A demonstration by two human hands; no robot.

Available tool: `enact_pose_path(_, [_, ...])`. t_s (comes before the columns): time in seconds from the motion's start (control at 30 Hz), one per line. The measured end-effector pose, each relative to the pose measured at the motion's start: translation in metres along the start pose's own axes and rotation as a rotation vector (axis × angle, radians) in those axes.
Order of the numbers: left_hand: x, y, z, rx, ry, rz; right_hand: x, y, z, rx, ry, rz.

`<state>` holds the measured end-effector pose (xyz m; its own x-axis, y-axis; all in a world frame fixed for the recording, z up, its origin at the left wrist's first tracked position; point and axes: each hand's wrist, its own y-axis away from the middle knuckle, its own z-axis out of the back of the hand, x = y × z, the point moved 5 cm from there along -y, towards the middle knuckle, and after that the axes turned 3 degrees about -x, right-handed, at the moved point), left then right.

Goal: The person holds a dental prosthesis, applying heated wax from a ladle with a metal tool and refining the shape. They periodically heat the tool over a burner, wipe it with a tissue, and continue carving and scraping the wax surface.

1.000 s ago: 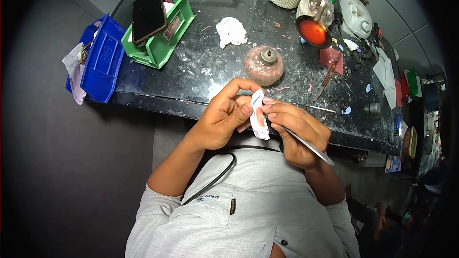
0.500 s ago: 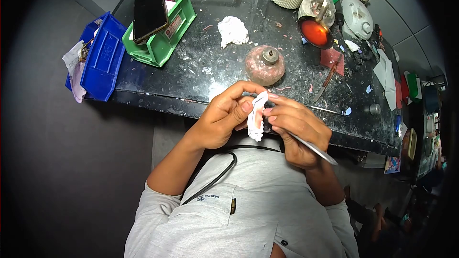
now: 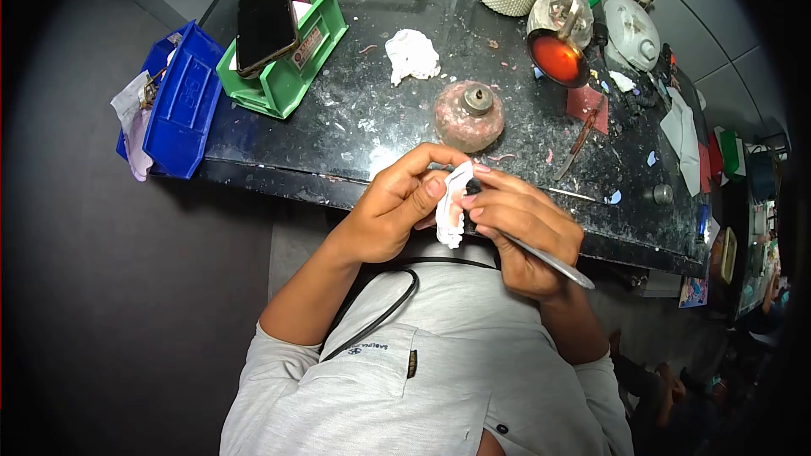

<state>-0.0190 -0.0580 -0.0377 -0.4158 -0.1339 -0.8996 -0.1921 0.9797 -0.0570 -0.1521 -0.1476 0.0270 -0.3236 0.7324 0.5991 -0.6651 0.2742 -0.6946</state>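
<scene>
A white cast with pink material on its side and a bumpy lower end (image 3: 451, 224) stands in my left hand (image 3: 397, 207), pinched between thumb and fingers. My right hand (image 3: 532, 236) holds a metal tool (image 3: 553, 263) like a pen; its broad end points down and right, while its working tip is hidden by the fingers. Fingertips of my right hand rest at the cast's pink side. Just beyond both hands, a round glass burner (image 3: 469, 118) with a metal cap stands on the black table (image 3: 287, 139).
A green bin (image 3: 325, 42) carries a phone (image 3: 265, 25), beside a blue bin (image 3: 182, 105). Crumpled white material (image 3: 411, 56) lies behind the burner. To the right are a pan of red-orange wax (image 3: 557, 59), a knife (image 3: 577, 148) and a thin rod (image 3: 574, 194).
My right hand and the tool have shifted slightly left. A dark gap now shows between the cast and my right fingers.
</scene>
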Motion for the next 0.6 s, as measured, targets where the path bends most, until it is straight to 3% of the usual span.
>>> enact_pose_path(0.13, [0.001,0.000,0.000,-0.014,0.008,0.007,0.000,0.001,0.001,0.051,-0.039,-0.005])
enact_pose_path(0.23, [0.001,0.000,-0.001,0.003,0.017,-0.016,-0.004,0.001,0.003,-0.048,-0.036,-0.072])
enact_pose_path(0.43, [-0.002,0.000,-0.001,-0.040,-0.029,-0.018,0.000,0.001,0.002,0.097,-0.059,0.001])
enact_pose_path(0.6, [-0.001,-0.001,0.003,0.008,0.017,-0.016,-0.010,0.005,0.016,-0.078,-0.185,-0.150])
